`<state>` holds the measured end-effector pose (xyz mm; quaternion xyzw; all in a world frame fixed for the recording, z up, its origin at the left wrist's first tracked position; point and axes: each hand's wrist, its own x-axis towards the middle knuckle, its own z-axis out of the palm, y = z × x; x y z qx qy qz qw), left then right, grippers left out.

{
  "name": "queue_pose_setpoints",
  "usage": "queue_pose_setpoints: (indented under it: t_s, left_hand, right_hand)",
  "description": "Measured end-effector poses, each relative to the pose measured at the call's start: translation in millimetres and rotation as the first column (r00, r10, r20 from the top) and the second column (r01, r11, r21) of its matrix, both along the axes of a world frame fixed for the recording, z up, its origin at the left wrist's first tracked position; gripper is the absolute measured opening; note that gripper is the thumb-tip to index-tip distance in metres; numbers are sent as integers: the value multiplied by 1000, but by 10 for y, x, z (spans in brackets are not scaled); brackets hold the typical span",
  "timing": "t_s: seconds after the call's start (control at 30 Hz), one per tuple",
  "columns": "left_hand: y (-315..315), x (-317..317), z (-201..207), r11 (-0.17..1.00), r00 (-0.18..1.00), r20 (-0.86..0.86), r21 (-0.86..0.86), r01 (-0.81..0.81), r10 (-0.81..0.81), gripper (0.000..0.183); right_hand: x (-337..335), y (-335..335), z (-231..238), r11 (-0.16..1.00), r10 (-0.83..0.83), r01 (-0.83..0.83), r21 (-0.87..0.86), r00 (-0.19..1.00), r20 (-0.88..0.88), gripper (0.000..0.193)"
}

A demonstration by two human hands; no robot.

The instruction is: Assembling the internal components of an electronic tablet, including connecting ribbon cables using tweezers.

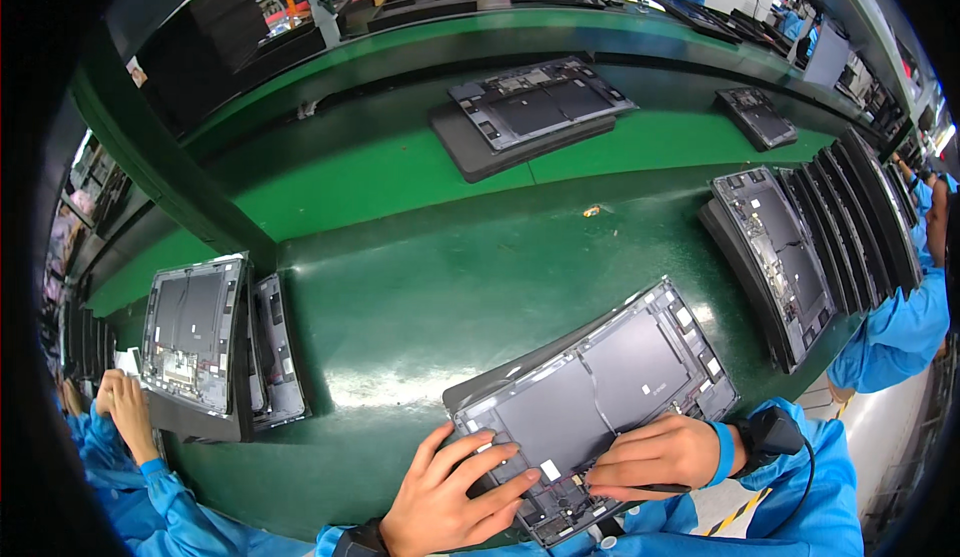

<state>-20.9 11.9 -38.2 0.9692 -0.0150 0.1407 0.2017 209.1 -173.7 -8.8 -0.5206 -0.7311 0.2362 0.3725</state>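
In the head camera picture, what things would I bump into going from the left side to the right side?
Co-worker's hands → open device on a dark tray → person's left hand → right hand → row of leaning open devices → co-worker's blue sleeve.

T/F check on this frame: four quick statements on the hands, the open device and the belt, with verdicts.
1. Both hands rest on the open grey tablet-like device. True: left hand, right hand.
2. The right wrist wears a blue wrist strap. True.
3. The green conveyor surface is red. False: it is green.
4. No other devices lie to the person's right. False: a row of open dark devices leans there.
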Motion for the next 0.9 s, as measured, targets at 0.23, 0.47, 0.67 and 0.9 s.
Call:
queue_pose_setpoints:
  t_s: [0.23,0.47,0.67,0.9]
  left_hand:
    - [-16,-13,11,1000,1000,-23,13,0,0,32]
    - [3,-41,9,1000,1000,-21,16,9,-9,32]
    - [18,-20,21,1000,999,-28,-4,17,-17,31]
    - [24,-22,-4,999,999,-16,-28,30,-30,35]
  right_hand:
    - [56,-46,54,999,44,-43,-26,998,41,18]
    - [59,-7,84,998,50,-48,-32,997,64,18]
    - [61,-27,72,1000,-7,7,-12,999,-32,15]
    - [-64,255,185,928,-295,165,-333,873,-388,12]
